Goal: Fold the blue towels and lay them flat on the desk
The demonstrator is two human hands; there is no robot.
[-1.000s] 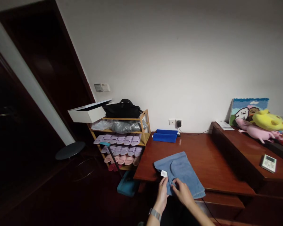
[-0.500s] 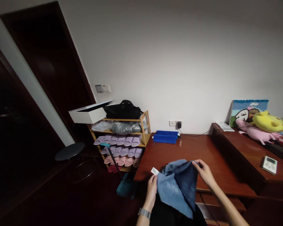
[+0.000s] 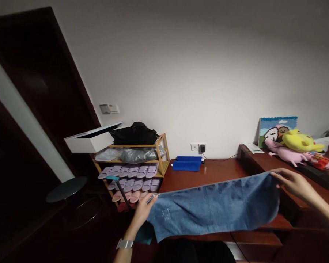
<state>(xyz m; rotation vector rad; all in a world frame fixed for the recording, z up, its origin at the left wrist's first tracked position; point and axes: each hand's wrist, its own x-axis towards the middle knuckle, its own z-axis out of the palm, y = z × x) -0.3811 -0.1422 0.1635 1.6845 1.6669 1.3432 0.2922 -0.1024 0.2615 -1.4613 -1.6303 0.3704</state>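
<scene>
A blue-grey towel (image 3: 214, 208) is stretched wide between my two hands, above the front of the reddish-brown table (image 3: 222, 167). My left hand (image 3: 145, 209) pinches its left top corner, and a small white tag shows by the fingers. The right top corner is gripped in my right hand (image 3: 292, 182). Pale lettering or a pattern marks the towel's left part, and its lower edge hangs loose. Farther back on the table, near the wall, lie folded bright blue cloths (image 3: 186, 165).
Left of the table stands a wooden rack (image 3: 161, 155) with slippers, a black bag (image 3: 135, 134) and a white box (image 3: 90, 142). A round stool (image 3: 67, 189) is farther left. Plush toys (image 3: 300, 140) and a picture (image 3: 276, 128) occupy the raised right section.
My hands have moved apart, the left one leftward and the right one rightward and up. The towel, bunched and folded before, is now spread out wide. The view has shifted slightly.
</scene>
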